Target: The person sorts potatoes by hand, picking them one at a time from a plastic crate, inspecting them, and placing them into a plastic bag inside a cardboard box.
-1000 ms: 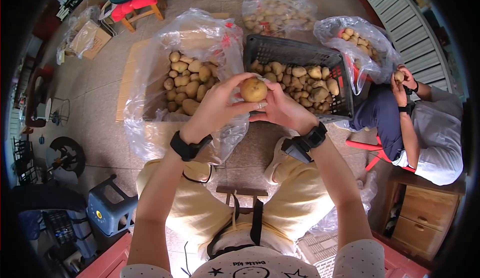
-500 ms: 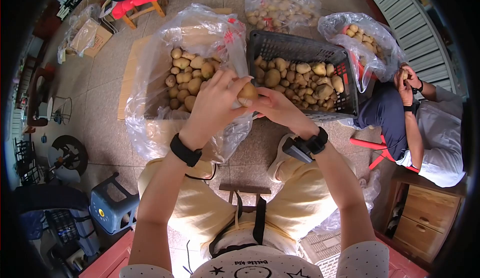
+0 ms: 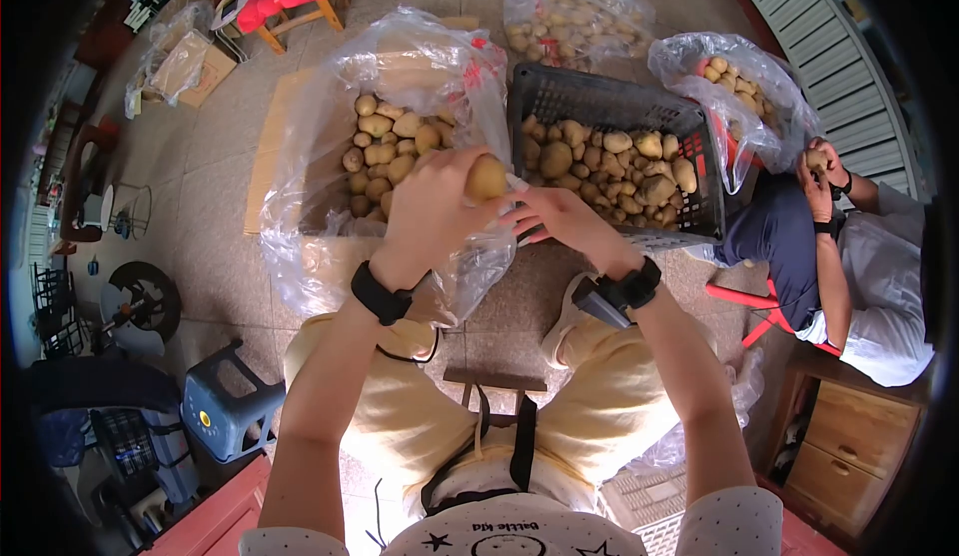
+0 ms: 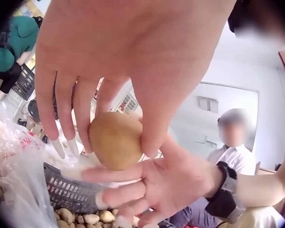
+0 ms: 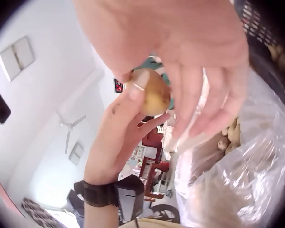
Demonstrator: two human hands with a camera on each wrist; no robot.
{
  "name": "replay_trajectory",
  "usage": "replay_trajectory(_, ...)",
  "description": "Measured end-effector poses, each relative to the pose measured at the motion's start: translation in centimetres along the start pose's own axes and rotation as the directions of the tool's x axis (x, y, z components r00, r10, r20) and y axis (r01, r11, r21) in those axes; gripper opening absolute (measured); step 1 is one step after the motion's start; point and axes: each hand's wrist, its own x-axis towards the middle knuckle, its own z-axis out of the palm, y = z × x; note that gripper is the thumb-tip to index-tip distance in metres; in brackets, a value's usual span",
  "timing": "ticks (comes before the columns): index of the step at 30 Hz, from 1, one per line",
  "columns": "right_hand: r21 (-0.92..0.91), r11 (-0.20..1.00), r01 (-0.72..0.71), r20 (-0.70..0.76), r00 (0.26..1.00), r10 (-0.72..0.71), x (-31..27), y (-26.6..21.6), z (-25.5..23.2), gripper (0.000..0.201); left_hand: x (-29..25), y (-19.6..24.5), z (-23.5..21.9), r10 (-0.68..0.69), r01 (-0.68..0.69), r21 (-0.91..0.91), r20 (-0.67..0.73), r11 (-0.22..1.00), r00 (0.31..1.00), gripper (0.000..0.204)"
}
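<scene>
My left hand (image 3: 435,201) pinches a smooth, light-brown potato (image 3: 487,178) between thumb and fingers. In the left wrist view that potato (image 4: 116,140) shows a clean, rounded side; the right wrist view shows dark specks on it. My right hand (image 3: 569,221) is beside the potato with its fingers loosely spread, fingertips close under it. Below the left hand stands a cardboard box lined with clear plastic (image 3: 285,221), holding larger potatoes (image 3: 380,126). Right of it is a black plastic crate (image 3: 609,91) with many potatoes (image 3: 624,171), partly behind my right hand.
Plastic bags of potatoes lie beyond the crate, one at the back (image 3: 579,26) and one at the right (image 3: 739,86). At the right another person (image 3: 864,246) sits on a red stool, handling a potato. A blue stool (image 3: 225,406) stands at my left.
The two hands turn the potato, and my right hand loosens from it, its fingers spreading. The left hand keeps its hold. The head view shifts slightly.
</scene>
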Motion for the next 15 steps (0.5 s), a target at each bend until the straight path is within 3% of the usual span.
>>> replay_trajectory(2, -0.269, 0.942, 0.201, -0.214, 0.941, -0.262, 0.9, 2.0, -0.6, 0.047, 0.0, -1.5, 0.4, -0.037, 0.07, 0.321, -0.106, 0.944, 0.994, 0.05)
replay_trajectory(6, -0.162, 0.956, 0.243, -0.244, 0.929, -0.278, 0.6, 1.5, -0.7, 0.044, -0.1, -4.7, 0.5, -0.098, 0.146, 0.518, -0.118, 0.843, 0.988, 0.05)
replay_trajectory(8, -0.167, 0.926, 0.339, -0.27, 0.887, -0.373, 0.5, 1.6, -0.9, 0.04, -0.2, -6.6, 1.4, -0.141, 0.231, 0.651, -0.188, 0.723, 0.972, 0.055)
replay_trajectory(9, -0.164, 0.927, 0.338, -0.277, 0.886, -0.372, 0.4, 1.5, -1.1, 0.04, -0.3, -6.6, 1.5, -0.089, 0.233, 0.709, -0.235, 0.666, 0.968, 0.056)
replay_trajectory(12, -0.127, 0.942, 0.312, -0.3, 0.893, -0.336, -0.2, 0.4, -2.1, 0.038, -0.6, -6.0, 1.8, -0.073, 0.137, 0.604, -0.128, 0.785, 0.989, 0.058)
replay_trajectory(13, -0.146, 0.924, 0.355, -0.325, 0.864, -0.383, -0.5, -0.1, -2.4, 0.038, -0.6, -5.4, 2.1, -0.069, 0.128, 0.596, -0.121, 0.793, 0.99, 0.058)
replay_trajectory(15, -0.196, 0.894, 0.403, -0.394, 0.802, -0.448, -1.2, -1.0, -3.2, 0.037, -0.5, -3.7, 3.1, -0.089, 0.061, 0.16, 0.173, 0.985, 0.981, 0.059)
